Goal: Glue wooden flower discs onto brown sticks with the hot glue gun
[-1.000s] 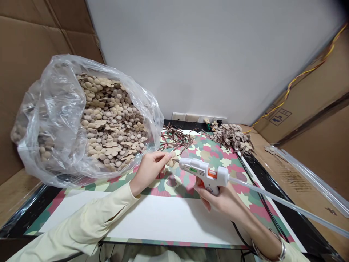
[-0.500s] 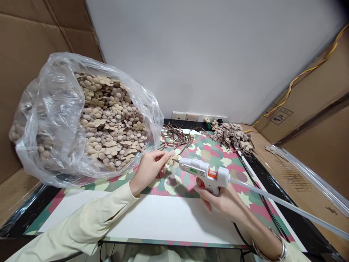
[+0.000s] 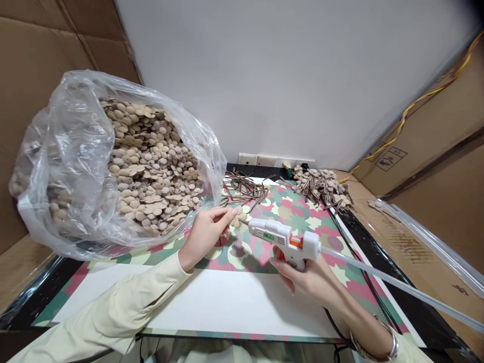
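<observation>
Between thumb and fingers, my left hand pinches a small beige flower piece above the patterned mat. My right hand is wrapped round a white hot glue gun with an orange trigger. The gun points left, its nozzle at the flower; whether it touches cannot be made out. From the gun's back runs a long clear glue stick. Just beyond my left hand lie thin brown strips in a loose heap.
A large clear plastic bag full of beige flower pieces stands at the left. Finished-looking flowers with brown stems are piled at the back right. Spare glue sticks lie on cardboard at right. A black cord crosses the mat. White paper covers the front.
Both hands keep almost the same pose, with the flower piece at the glue gun's nozzle. The view has shifted very slightly.
</observation>
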Tool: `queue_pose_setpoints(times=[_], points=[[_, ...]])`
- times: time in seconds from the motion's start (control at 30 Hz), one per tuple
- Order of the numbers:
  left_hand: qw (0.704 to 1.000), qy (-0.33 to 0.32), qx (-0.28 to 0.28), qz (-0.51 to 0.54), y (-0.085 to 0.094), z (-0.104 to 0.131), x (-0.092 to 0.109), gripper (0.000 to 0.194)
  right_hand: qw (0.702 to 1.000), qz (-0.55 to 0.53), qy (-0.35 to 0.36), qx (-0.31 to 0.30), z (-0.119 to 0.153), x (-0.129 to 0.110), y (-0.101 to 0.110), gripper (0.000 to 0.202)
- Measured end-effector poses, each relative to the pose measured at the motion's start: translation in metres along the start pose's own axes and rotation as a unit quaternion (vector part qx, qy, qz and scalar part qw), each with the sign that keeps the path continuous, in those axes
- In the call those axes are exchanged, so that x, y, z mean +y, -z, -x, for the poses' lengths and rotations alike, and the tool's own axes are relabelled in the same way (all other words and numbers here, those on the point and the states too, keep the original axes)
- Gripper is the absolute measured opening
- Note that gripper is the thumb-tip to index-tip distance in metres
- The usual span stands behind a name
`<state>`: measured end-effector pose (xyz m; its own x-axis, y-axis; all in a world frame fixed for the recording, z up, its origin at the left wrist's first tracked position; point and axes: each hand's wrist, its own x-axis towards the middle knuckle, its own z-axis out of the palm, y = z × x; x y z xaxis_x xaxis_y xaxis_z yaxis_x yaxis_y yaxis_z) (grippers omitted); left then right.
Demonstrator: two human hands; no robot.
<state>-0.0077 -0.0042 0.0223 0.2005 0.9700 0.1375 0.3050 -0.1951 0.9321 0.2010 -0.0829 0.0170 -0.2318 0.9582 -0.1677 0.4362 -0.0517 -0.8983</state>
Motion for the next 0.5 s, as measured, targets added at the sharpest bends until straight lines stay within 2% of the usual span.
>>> queue_pose_setpoints(times=[0.2, 0.33, 0.5], points=[[0.999, 0.006, -0.008, 0.042, -0.0003, 0.0002, 0.0036, 0.033, 0.999, 0.033, 0.011, 0.002, -0.0010, 0.0002, 0.0012, 0.034], [0.997, 0.028, -0.018, 0.071, -0.0002, -0.0001, 0.0030, 0.035, 0.999, 0.037, 0.002, -0.001, -0.0016, 0.0005, 0.0014, 0.035], [0.997, 0.020, -0.008, 0.076, 0.0004, -0.0017, 0.0007, 0.035, 0.999, 0.048, 0.009, 0.005, 0.0001, 0.0026, 0.0002, 0.036]])
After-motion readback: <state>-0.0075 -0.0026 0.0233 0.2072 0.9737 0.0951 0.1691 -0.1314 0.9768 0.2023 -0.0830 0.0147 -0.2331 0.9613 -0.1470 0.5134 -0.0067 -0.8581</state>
